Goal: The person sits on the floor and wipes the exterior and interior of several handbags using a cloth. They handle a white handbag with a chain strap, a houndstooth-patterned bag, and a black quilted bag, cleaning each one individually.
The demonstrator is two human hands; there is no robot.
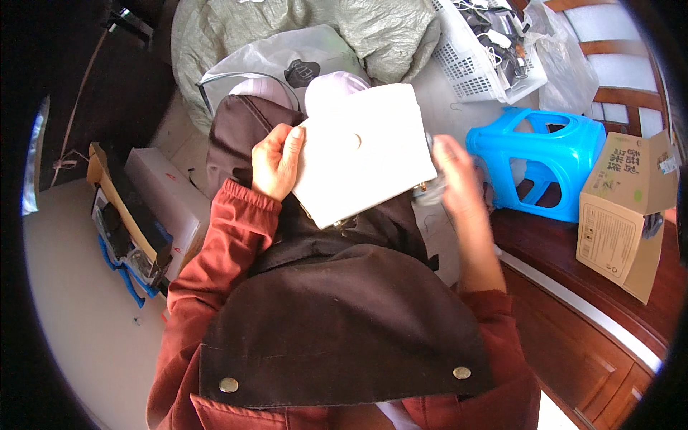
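A flat, square white case (pixel 365 166) rests tilted over my lap, overexposed so that its surface detail is mostly lost. It has a small round mark near its middle, and small brass-coloured metal fittings (pixel 341 223) show along its lower edge. My left hand (pixel 277 161) grips the case's left edge, thumb on top and fingers hidden beneath. At the right edge my right hand (pixel 457 166), blurred by motion, holds a crumpled grey cloth (pixel 431 192) against or just beside the case. Under the case lies the dark brown apron (pixel 344 322) over my legs.
On the right, a blue plastic stool (pixel 543 140) lies on its side beside an open cardboard box (pixel 613 215). A white plastic basket (pixel 467 64) of cables and adapters stands beyond. At left are a long white box (pixel 166 199) and an open box of small items (pixel 121 220). Large sacks (pixel 301 21) lie ahead.
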